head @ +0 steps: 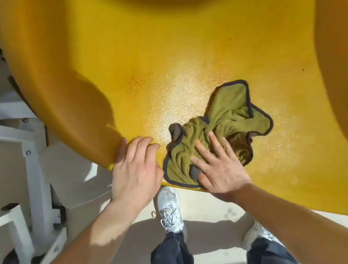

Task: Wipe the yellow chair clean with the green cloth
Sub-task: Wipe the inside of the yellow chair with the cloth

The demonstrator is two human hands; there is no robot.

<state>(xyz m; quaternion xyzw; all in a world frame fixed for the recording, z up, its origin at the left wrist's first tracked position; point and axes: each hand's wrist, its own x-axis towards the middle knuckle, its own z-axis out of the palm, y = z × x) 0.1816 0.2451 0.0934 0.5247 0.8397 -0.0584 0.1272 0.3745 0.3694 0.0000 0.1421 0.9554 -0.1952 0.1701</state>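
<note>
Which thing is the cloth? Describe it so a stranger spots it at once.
Start at the big yellow chair that fills the view and go to its near edge. The cloth lies crumpled there under the right hand, beside the left hand. It is the only olive-green thing, edged with dark trim.
</note>
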